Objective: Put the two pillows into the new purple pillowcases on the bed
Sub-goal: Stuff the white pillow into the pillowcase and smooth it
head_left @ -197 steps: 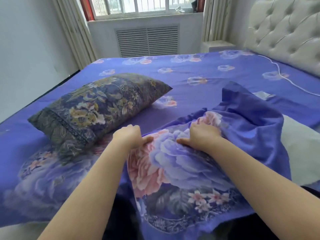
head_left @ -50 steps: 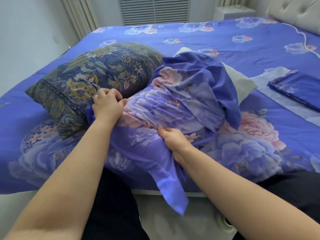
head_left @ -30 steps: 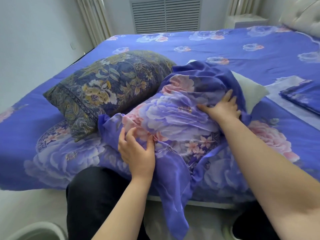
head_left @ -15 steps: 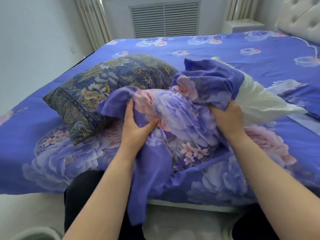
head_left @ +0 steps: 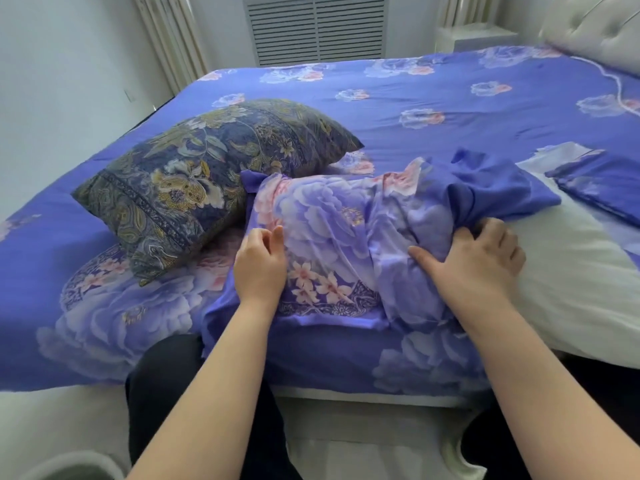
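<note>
A white pillow [head_left: 575, 271] lies along the near edge of the bed, its left half inside a purple floral pillowcase [head_left: 346, 230] and its right half bare. My right hand [head_left: 474, 261] grips the bunched mouth of the pillowcase over the pillow. At the case's closed left end my left hand [head_left: 259, 265] rests with its fingers partly curled, pinching fabric. A second pillow [head_left: 207, 178] in a dark blue and yellow patterned cover lies behind and to the left. A folded purple pillowcase [head_left: 602, 185] lies at the right edge.
The bed [head_left: 433, 98] wears a purple floral sheet. A tufted headboard [head_left: 595, 26] stands at the far right, with a white cable [head_left: 620, 95] running below it. A vent grille [head_left: 315, 26] and curtains line the far wall. My dark-clad legs press against the bed's near edge.
The pillow, held up off the bed half a second ago, now lies flat along the near edge. Both hands came down with it, and the case is drawn further over the pillow.
</note>
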